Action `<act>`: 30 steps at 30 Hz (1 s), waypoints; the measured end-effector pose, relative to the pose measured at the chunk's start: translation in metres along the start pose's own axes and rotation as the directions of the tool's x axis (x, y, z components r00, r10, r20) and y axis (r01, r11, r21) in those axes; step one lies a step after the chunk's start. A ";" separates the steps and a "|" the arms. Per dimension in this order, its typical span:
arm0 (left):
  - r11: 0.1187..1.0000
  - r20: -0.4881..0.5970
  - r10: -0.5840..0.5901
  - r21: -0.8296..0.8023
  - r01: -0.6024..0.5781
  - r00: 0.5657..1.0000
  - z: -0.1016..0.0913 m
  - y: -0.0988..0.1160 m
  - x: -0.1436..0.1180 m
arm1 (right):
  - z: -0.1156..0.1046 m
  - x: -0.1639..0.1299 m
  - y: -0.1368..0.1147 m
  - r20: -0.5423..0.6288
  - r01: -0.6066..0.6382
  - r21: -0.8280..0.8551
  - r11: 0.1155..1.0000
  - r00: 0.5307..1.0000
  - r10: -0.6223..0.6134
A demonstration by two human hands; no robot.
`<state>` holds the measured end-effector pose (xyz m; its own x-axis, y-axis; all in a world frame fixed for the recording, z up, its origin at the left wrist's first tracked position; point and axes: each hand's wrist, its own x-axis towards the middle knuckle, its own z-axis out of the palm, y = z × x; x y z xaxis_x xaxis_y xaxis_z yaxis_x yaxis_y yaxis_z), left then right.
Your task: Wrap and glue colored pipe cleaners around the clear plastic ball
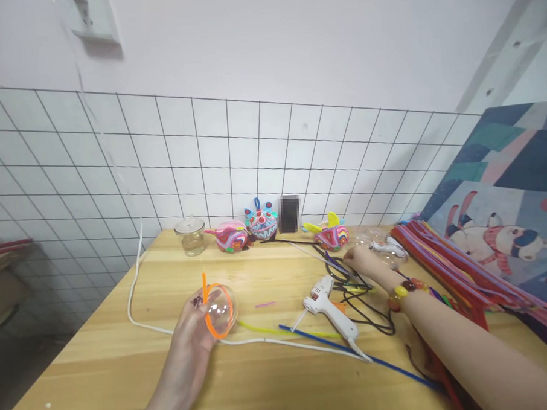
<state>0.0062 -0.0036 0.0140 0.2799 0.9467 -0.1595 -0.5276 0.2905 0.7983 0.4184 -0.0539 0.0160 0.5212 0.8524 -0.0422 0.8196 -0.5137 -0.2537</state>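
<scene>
My left hand [191,332] is closed around a clear plastic ball [222,312], with an orange pipe cleaner [208,324] looped around its side and one end sticking up. My right hand [360,260] reaches to the back right among black cords and pipe cleaners, fingers bent downward; what they pinch, if anything, is hidden. In front of that hand lies a white glue gun [330,311], nozzle pointing left. A blue pipe cleaner [384,362] and a yellow pipe cleaner [270,331] lie between the hands. A short pink piece [265,304] rests behind them.
Along the wall stand a lidded glass cup [191,240], a pink patterned fish [231,236], a blue monster face [262,222] and another fish [333,235]. Bundled pipe cleaners [434,252] line the right side. A white cable [136,289] crosses the wooden table [103,357].
</scene>
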 end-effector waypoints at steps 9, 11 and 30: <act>1.000 0.002 0.004 -0.010 -0.004 1.000 -0.002 -0.001 0.000 | 0.014 0.026 0.010 0.233 -0.016 0.069 0.997 0.972 -0.001; 1.000 0.001 0.005 -0.010 -0.005 1.000 -0.002 -0.001 0.000 | 0.016 0.027 0.008 0.243 -0.012 0.067 0.998 0.970 -0.005; 0.999 0.052 -0.002 -0.036 0.004 0.999 -0.003 -0.002 -0.002 | 0.011 -0.006 -0.012 -0.260 0.222 -0.049 0.974 0.938 -0.227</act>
<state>0.0041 -0.0051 0.0110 0.3225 0.9376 -0.1303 -0.5548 0.2987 0.7765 0.4025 -0.0520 0.0090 0.3647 0.8912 0.2696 0.9256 -0.3155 -0.2091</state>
